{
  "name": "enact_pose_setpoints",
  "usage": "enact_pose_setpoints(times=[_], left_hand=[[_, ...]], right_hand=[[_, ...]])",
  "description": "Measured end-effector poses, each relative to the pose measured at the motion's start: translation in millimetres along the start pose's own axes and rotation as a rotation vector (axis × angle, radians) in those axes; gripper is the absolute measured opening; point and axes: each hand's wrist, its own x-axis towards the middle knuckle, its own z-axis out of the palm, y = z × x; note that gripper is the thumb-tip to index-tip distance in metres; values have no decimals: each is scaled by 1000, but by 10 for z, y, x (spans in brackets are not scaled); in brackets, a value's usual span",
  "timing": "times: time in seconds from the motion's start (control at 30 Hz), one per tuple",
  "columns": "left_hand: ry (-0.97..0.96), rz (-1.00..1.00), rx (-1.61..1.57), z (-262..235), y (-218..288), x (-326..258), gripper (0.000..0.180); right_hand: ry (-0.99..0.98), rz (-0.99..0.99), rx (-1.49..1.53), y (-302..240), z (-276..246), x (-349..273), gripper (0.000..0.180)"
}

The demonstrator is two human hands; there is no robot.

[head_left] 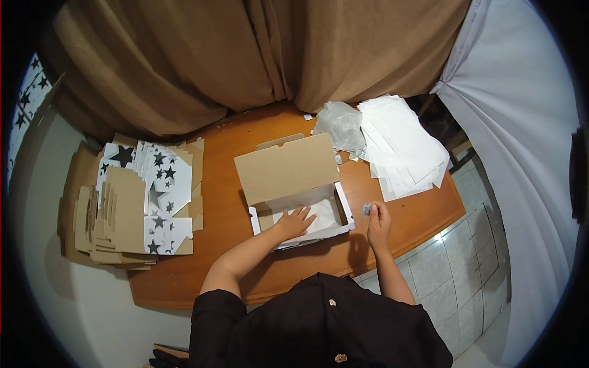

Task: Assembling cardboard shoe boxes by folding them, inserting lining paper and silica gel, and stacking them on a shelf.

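Observation:
A cardboard box (286, 170) stands in front of me, its brown lid folded up and back. White paper (325, 211) lines the bottom inside. My left hand (296, 222) reaches over the near wall with fingers spread, lying on the paper. To the right of the box, my right hand (379, 228) is raised above the table, pinching a small pale grey sachet (367, 210) between thumb and fingers.
Flattened boxes with black stars (132, 208) are piled at the left. A crumpled clear plastic bag (341, 127) and a fanned stack of white paper sheets (405, 147) lie at the back right, with small sachets (338, 159) nearby. Brown curtains (264, 55) hang behind the wooden table (215, 178).

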Motion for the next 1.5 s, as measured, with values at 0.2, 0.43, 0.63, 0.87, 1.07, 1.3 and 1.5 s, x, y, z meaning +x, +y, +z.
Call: enact_pose_setpoints(times=[0.2, 0.43, 0.63, 0.87, 1.07, 1.3, 1.5], left_hand=[[50, 168, -275, -134, 15, 457, 47], [-274, 159, -185, -312, -67, 532, 54], [-325, 151, -908, -844, -357, -287, 53], [-168, 9, -849, -720, -338, -389, 28], [8, -5, -900, -639, -253, 2, 31], [-133, 16, -478, -1024, -73, -431, 30], [-57, 82, -494, -964, 10, -624, 29]], right_hand=[[16, 102, 46, -73, -113, -198, 20], [23, 179, 117, -190, -75, -243, 15], [-3, 128, 158, -14, -129, -234, 15], [-138, 118, 133, -189, 57, -126, 18], [-293, -74, 28, -240, 249, 5, 20], [-370, -19, -3, -447, 601, 349, 19], [-1360, 78, -493, -72, 1154, 471, 19]])
